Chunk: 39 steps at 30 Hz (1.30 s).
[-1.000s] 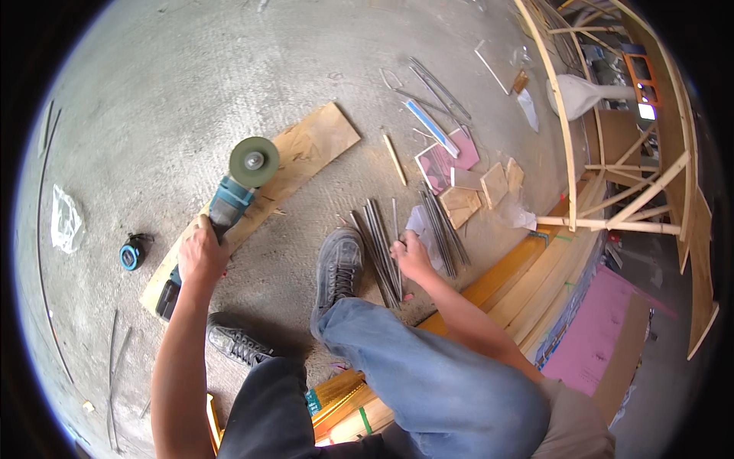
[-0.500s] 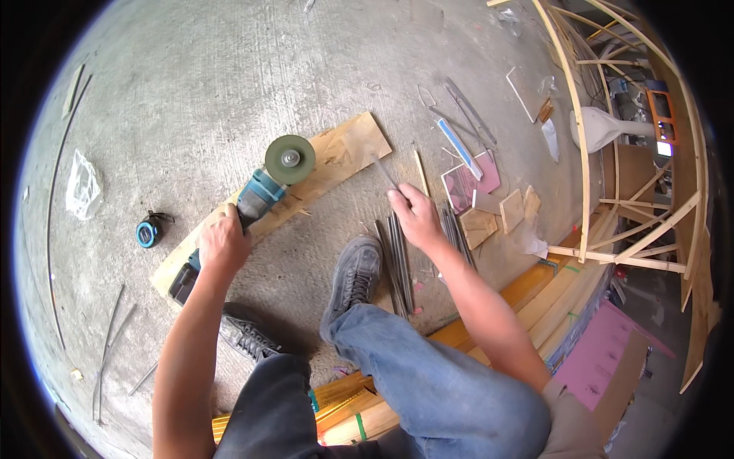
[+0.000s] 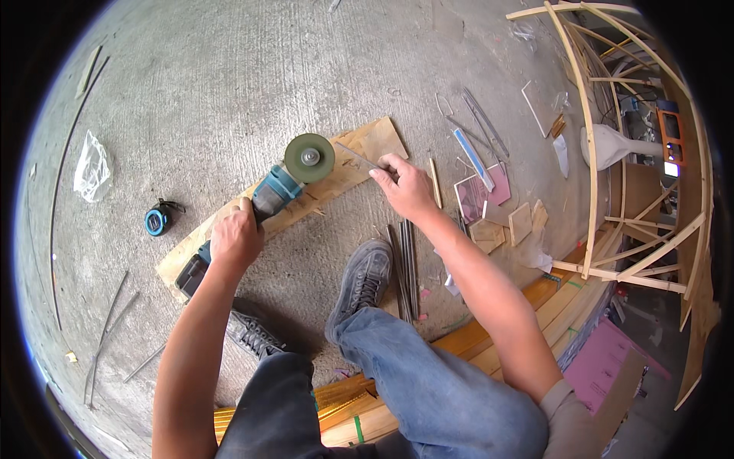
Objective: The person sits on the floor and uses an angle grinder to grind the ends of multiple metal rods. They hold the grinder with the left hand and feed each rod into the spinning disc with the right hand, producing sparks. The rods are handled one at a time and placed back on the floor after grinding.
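My left hand [image 3: 237, 236] is wrapped round the body of a teal and black angle grinder [image 3: 277, 191], which lies along a wooden board [image 3: 375, 145] on the floor. Its dark green disc [image 3: 298, 162] faces up at the far end. Between the fingertips of my right hand [image 3: 409, 190] is a thin grey metal rod [image 3: 356, 156], its far end pointing toward the disc's right edge. Whether the rod touches the disc I cannot tell. More dark metal rods [image 3: 405, 264] lie in a bundle beside my right shoe [image 3: 361, 283].
A blue tape measure [image 3: 157, 220] and a crumpled clear plastic bag [image 3: 93, 168] lie at the left. Wood offcuts [image 3: 520, 223], a blue-and-white strip [image 3: 474, 159] and metal strips [image 3: 486, 122] are scattered at the right. Beyond them stands a wooden slat frame [image 3: 587, 153]; planks [image 3: 527, 306] lie near my right leg.
My right hand has moved the rod left and closer to the grinder's disc. The grinder stays in my left hand, and the whole view has shifted slightly.
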Tool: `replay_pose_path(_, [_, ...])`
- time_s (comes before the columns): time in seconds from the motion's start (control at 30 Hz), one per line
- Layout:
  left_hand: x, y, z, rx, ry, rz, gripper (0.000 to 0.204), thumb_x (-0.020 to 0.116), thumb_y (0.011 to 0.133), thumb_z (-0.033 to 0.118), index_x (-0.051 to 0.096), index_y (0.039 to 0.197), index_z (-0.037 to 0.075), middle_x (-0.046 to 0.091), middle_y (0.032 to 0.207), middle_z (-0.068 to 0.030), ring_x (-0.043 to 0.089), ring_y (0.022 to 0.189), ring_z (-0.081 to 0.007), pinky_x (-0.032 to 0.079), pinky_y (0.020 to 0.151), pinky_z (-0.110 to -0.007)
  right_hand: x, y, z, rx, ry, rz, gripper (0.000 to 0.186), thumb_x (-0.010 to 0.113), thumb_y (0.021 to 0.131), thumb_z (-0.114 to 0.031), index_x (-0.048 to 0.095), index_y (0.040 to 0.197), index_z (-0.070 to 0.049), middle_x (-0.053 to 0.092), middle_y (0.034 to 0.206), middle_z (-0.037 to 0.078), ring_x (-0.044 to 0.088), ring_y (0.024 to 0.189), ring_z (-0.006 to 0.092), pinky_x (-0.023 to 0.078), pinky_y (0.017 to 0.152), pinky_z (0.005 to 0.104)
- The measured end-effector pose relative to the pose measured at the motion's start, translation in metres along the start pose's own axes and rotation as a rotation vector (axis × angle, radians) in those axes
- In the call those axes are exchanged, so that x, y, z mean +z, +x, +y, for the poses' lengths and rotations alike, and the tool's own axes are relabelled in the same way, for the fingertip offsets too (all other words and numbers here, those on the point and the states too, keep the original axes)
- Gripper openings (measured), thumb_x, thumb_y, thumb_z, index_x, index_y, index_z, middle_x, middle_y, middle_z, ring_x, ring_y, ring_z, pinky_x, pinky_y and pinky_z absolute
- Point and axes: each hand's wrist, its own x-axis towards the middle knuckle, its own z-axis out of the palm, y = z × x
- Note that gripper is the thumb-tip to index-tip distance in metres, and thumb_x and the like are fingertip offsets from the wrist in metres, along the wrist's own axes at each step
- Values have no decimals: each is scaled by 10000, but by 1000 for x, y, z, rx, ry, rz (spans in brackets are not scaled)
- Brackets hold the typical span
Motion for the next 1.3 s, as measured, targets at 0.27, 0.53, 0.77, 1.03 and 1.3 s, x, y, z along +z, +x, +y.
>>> replay_pose_path(0.27, [3, 1, -2, 7, -22, 18, 338, 608, 860, 249, 485, 1068, 12, 651, 968, -234, 659, 888, -412, 525, 779, -485, 3, 2, 4, -134, -64, 107, 278, 652, 905, -267, 675, 1127, -102, 712, 1026, 121, 688, 899, 311, 541, 762, 392])
replay_pose_path(0.53, [3, 1, -3, 2, -22, 27, 343, 603, 866, 259, 487, 1072, 11, 649, 979, -238, 659, 890, -417, 523, 786, -490, 4, 2, 6, -277, -69, 236, 175, 656, 868, -87, 732, 1024, -115, 698, 935, 70, 674, 854, 277, 545, 708, 366])
replay_pose_path(0.77, [2, 0, -2, -2, -27, 20, 343, 609, 865, 260, 487, 1069, 12, 649, 977, -240, 660, 893, -419, 521, 794, -492, 3, 3, 8, -360, -133, 300, 154, 677, 847, -86, 742, 979, -131, 670, 870, 43, 662, 806, 251, 535, 643, 360])
replay_pose_path(1.03, [-1, -1, 0, 10, -3, 21, 267, 588, 872, 196, 487, 1034, 9, 643, 954, -237, 670, 880, -404, 538, 774, -475, 3, 7, 8, -478, -274, 320, 145, 688, 831, -97, 737, 952, -160, 609, 790, 9, 639, 768, 222, 527, 603, 360])
replay_pose_path(1.3, [-3, -1, 0, -3, -14, 2, 345, 613, 868, 243, 483, 1083, 6, 644, 982, -237, 664, 899, -407, 529, 785, -483, 1, 6, 2, -512, -318, 305, 98, 673, 855, -120, 723, 929, -159, 599, 773, -2, 640, 753, 212, 526, 576, 350])
